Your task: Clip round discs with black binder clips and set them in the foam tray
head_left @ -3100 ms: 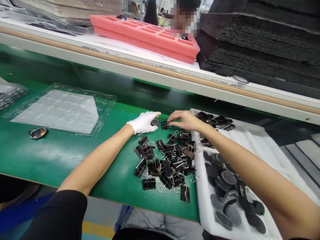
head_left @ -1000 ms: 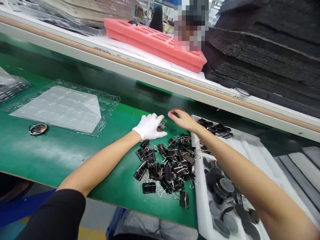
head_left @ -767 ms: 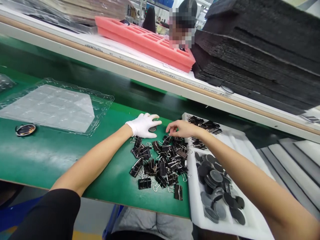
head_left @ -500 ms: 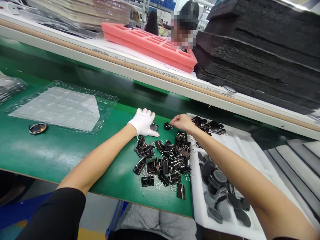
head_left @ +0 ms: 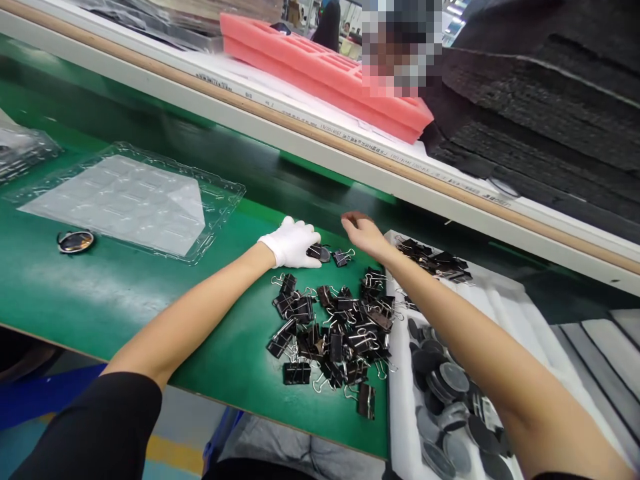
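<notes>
My left hand (head_left: 291, 243), in a white glove, is closed on a small round dark disc (head_left: 324, 254) at the far side of the green bench. A black part beside its fingertips is partly hidden. Just right of the disc, a black binder clip (head_left: 343, 257) with wire handles lies on the bench. My bare right hand (head_left: 364, 233) is raised behind and right of that clip, apart from it. Its fingers are bent, with a gap to the thumb and nothing seen in them. Nearer me spreads a loose pile of black binder clips (head_left: 336, 347).
Right of the pile, a white foam tray (head_left: 400, 413) holds dark round discs (head_left: 453, 380) and more black clips (head_left: 440, 263). A clear plastic tray (head_left: 220, 207) and a round part (head_left: 75, 241) lie left. Above runs a shelf edge (head_left: 300, 137) with a pink foam tray (head_left: 320, 80).
My right hand has let go of the binder clip, which now lies turned on the bench, and has lifted away from it. My left hand stays at the disc. The camera view has shifted.
</notes>
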Demonstrator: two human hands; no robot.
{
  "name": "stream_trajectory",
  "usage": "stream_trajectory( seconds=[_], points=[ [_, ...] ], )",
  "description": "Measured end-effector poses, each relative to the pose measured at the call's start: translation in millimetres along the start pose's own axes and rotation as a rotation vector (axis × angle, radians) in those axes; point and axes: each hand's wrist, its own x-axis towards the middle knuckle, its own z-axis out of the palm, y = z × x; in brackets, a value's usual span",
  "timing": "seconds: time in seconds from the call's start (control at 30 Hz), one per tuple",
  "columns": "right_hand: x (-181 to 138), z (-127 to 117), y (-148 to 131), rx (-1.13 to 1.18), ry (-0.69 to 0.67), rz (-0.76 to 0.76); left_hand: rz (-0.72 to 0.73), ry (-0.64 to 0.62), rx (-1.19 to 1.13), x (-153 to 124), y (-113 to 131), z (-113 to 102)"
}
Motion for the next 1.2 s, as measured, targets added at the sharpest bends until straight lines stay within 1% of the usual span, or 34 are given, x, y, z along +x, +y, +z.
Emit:
stream_trajectory(
  seconds=[0.03,0.07,0.13,0.23,0.43,0.57,0.67,0.77,0.87,1.0,1.2],
  points=[
    [2.1,6.5,-2.4,-0.036,0.024,-0.053,-0.010,-0.005,-0.003,0.3,1.5,1.3],
    [3.4,12.8,-4.4,-0.064,0.018,-0.099,-0.019,-0.008,-0.009,0.7,2.8,2.7],
    [4.0,23.6,-6.2,-0.081,-0.041,-0.145,-0.031,0.000,-0.031,1.7,4.5,5.5],
    [2.4,33.7,-1.8,-0.061,-0.091,-0.078,-0.034,0.025,-0.057,3.1,5.3,8.8],
    [1.0,40.7,15.9,0.009,-0.023,0.084,-0.024,0.016,-0.038,4.7,10.6,8.5],
    [2.0,44.3,19.5,0.045,-0.005,0.103,-0.031,0.029,-0.036,6.5,20.9,11.3],
    [3.4,46.8,20.7,0.056,0.009,0.115,-0.071,0.071,-0.025,8.8,28.6,15.5],
    [5.1,49.0,23.2,0.070,0.039,0.114,-0.103,0.082,-0.017,11.1,33.7,18.6],
    [6.7,50.4,26.2,0.085,0.066,0.100,-0.117,0.090,-0.002,12.3,36.0,20.0],
    [7.3,50.9,28.2,0.078,0.063,0.098,-0.127,0.108,0.015,12.2,37.3,21.6],
    [9.5,54.3,22.5,0.096,0.095,0.126,-0.127,0.114,-0.003,11.4,36.8,20.1]
  ],
)
